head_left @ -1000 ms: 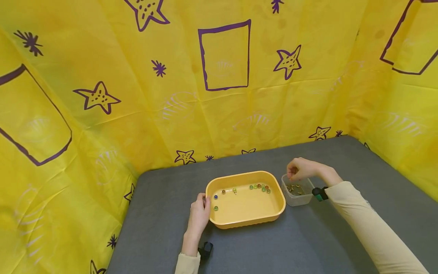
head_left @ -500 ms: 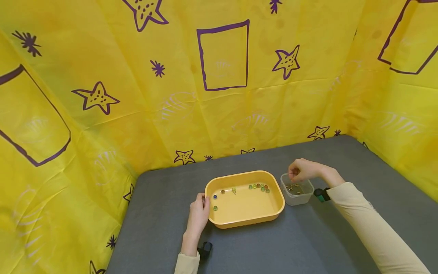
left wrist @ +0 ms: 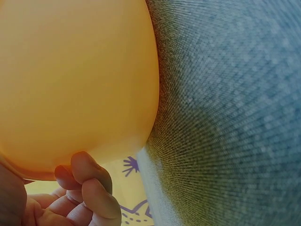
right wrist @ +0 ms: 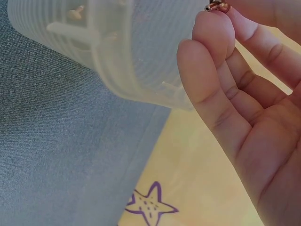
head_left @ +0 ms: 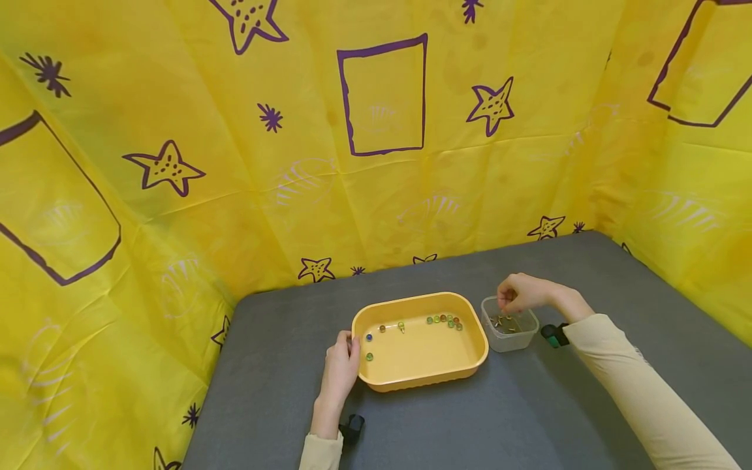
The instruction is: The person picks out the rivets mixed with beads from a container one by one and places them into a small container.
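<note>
The left hand (head_left: 339,373) is rested against the near-left rim of the yellow tray (head_left: 431,378), fingers curled loosely against its outer wall; nothing is gripped. The tray is a shallow, rounded rectangle standing on the grey desk (head_left: 446,424). Small coloured marbles (head_left: 445,320) are scattered along its far and left inner floor. Just beside its right end, a small clear plastic tub (head_left: 508,339) with ribbed walls is seen, holding small brass-coloured metal pieces. Above the tub, the right hand (head_left: 519,292) is held, its fingertips pinched together on one small brass piece (right wrist: 216,6). Behind, a yellow sheet (head_left: 382,130) with purple stars is hung.
</note>
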`<state>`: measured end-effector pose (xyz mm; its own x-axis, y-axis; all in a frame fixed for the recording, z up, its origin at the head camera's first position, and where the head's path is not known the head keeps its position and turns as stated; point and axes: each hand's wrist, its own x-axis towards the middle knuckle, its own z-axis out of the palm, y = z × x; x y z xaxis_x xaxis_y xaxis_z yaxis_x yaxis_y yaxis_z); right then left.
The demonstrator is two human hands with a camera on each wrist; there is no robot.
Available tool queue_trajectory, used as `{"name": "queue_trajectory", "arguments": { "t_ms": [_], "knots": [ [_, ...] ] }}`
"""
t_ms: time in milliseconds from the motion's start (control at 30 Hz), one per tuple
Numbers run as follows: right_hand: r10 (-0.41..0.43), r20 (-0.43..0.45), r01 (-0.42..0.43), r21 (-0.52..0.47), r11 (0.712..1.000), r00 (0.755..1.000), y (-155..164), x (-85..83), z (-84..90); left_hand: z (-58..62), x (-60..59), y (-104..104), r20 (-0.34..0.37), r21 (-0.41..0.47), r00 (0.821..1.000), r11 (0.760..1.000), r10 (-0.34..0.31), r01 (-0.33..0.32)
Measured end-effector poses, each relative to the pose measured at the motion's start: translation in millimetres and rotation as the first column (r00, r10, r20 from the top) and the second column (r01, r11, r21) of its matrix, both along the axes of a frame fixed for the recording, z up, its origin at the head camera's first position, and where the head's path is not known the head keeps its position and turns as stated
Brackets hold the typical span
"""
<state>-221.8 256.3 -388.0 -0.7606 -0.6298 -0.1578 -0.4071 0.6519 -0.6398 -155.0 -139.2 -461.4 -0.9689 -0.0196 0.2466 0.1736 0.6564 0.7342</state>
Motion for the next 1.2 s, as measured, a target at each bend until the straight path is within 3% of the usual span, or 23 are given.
{"name": "queue_trajectory", "arguments": {
  "t_ms": [633,1200],
  "knots": [
    [-0.001,0.02,0.0,0.008,1.0,1.0,-2.6,1.9,1.6,-2.6,-0.7,-0.5,-0.044,-0.013,0.999,1.0,0.003,-0.003],
    [-0.01,0.017,0.01,0.021,1.0,1.0,-9.4,-4.1,5.7,-0.9,-1.6,-0.3,-0.016,-0.008,1.0,1.0,0.005,-0.005]
  ]
}}
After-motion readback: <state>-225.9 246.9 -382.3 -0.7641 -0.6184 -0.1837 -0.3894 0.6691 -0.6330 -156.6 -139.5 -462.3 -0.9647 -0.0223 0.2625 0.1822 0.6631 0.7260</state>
